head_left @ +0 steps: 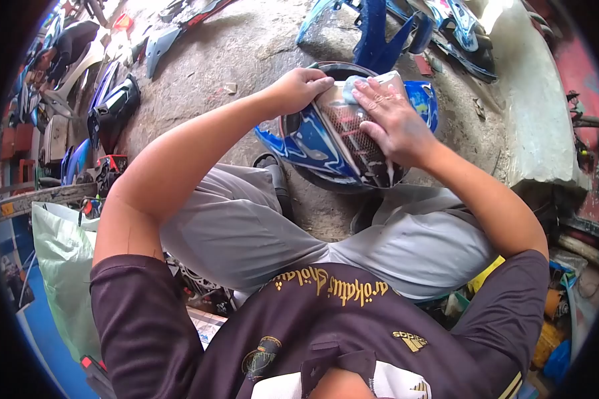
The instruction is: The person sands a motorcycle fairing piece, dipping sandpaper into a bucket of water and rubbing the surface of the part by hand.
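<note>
Panel point(323, 138) lies under right hand point(394, 121) — left hand point(301, 91) gripping edge.

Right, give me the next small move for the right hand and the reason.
I'd slide the right hand a little towards the body, keeping the pale pad flat: the pad sits under its fingertips near the panel's far end, the mesh-patterned panel runs on nearer the body, and the left hand seems to steady the edge.
</note>
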The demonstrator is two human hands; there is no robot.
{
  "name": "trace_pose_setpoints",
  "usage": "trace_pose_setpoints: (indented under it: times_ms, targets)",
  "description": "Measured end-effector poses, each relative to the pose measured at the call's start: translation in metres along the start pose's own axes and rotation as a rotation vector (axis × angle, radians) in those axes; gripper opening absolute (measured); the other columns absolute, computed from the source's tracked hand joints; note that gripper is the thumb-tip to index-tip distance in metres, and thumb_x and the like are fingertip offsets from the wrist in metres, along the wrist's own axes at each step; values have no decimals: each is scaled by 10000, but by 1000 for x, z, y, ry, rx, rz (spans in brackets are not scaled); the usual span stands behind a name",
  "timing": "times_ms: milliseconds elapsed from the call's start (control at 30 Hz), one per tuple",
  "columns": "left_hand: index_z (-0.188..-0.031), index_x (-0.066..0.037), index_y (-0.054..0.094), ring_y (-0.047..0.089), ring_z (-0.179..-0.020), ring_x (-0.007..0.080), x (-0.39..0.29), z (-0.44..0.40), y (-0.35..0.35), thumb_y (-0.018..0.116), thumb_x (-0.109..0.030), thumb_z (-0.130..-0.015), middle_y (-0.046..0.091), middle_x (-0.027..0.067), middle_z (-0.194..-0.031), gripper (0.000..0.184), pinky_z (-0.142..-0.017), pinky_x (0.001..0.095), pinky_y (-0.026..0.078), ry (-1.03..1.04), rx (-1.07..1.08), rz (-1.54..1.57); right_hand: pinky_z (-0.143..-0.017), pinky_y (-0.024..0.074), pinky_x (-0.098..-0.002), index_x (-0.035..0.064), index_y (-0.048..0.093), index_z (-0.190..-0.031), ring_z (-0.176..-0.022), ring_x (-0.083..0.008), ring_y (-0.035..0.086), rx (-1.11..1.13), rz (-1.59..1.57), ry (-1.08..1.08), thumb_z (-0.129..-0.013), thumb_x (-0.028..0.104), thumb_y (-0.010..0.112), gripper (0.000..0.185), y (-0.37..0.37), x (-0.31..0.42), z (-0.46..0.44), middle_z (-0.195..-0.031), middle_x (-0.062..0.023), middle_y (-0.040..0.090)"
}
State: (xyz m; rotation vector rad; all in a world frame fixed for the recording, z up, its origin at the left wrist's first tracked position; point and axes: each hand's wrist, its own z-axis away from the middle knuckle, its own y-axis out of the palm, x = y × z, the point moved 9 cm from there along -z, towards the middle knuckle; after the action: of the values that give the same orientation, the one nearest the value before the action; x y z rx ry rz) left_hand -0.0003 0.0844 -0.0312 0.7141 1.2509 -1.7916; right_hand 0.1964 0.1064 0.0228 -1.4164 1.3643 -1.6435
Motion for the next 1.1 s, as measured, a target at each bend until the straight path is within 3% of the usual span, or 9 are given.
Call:
trace_pose_setpoints:
  times_ms: [167,300,400,433,633,767,867,967,1100]
  targets:
    - [-1319,-34,700,733,-1101,394,-1,3,-18,542,-350,-1149,781,216,-1155,392,-981,437,548,128,-315,-160,-1323,240,-577,32,508,-1619,-1598,-401,403,-76,67,140,-1069,520,609,742,-13,-34,-9,-1671,-228,497]
    - [-1265,-47,708,676,-1162,405,-21,24,-8,562,-245,-1110,710,192,-1214,291,-1043,467,519,347,-451,-186,-1325,223,-585,18,548,-1576,-1581,-390,429,204,-30,-101,-1053,564,618,759,-10,23,0,-1643,-254,516]
    - [-1234,-55,716,608,-1233,391,-31,36,-7,575,-138,-1073,682,179,-1241,229,-1098,478,479,512,-485,-251,-1332,212,-581,30,568,-1566,-1574,-365,445,-73,-43,260,-1037,591,628,774,-28,-49,-5,-1629,-212,549]
    - [-1230,-54,717,599,-1241,389,-32,39,-6,575,-121,-1070,687,177,-1239,225,-1104,477,473,538,-479,-254,-1332,213,-583,28,563,-1569,-1583,-359,433,-25,-65,181,-1037,604,622,787,-21,-40,-2,-1636,-209,544]
    - [-1170,-40,742,603,-1230,387,-34,35,-11,577,-86,-1058,730,150,-1221,205,-1108,470,470,519,-496,-252,-1331,196,-610,48,540,-1592,-1597,-354,418,204,-24,-232,-945,618,730,883,-4,48,11,-1642,-197,540]
    - [-1160,-41,748,607,-1228,383,-27,35,-11,588,-76,-1051,740,143,-1228,197,-1100,472,478,489,-494,-243,-1321,218,-616,13,548,-1573,-1555,-397,462,60,-13,108,-938,537,766,852,-24,-32,-3,-1613,-239,555]
    - [-1168,-46,753,614,-1228,375,-28,31,-12,595,-78,-1050,742,143,-1236,200,-1096,470,483,467,-483,-242,-1318,258,-588,20,581,-1543,-1578,-357,445,117,-33,-181,-976,642,696,850,-16,38,6,-1643,-203,537]
    - [-1163,-54,766,626,-1208,375,-29,32,-11,588,-84,-1053,749,140,-1213,212,-1095,474,484,475,-495,-254,-1313,268,-591,25,604,-1520,-1548,-351,488,202,-24,-310,-993,606,697,790,-8,58,6,-1594,-210,586]
    - [-1215,-80,787,637,-1236,367,-26,38,-10,595,-97,-1047,758,134,-1255,256,-1102,468,483,425,-492,-306,-1307,311,-529,-2,584,-1538,-1543,-379,487,52,-8,-24,-1010,601,685,807,-20,-8,-8,-1597,-220,581]
